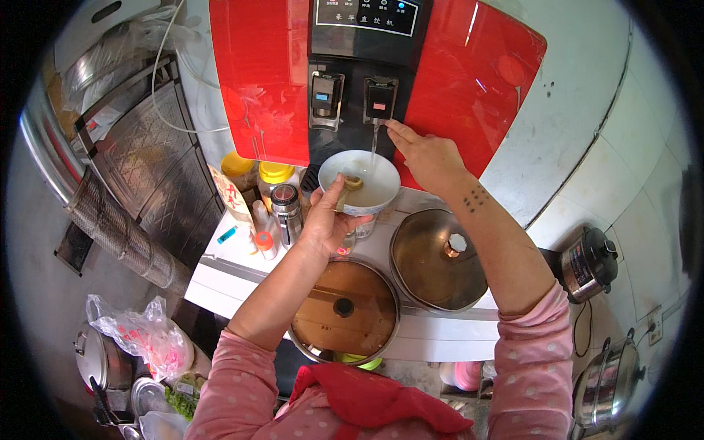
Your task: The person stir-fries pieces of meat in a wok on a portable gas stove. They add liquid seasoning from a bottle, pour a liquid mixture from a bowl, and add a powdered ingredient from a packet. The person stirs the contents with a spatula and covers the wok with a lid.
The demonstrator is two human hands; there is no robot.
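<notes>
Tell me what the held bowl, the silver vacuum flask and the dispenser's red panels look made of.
White bowl: probably glazed ceramic, from its smooth shine.
Silver vacuum flask: likely stainless steel, given metallic highlights.
Red panels: glossy plastic or glass; reflections fit both.

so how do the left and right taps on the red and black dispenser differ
The left tap has a blue marking; the right tap has a reddish one. Water runs from the right tap into the bowl, while none shows from the left tap. The right hand reaches to the right tap; no hand is at the left tap. Both are mainly black.
</notes>
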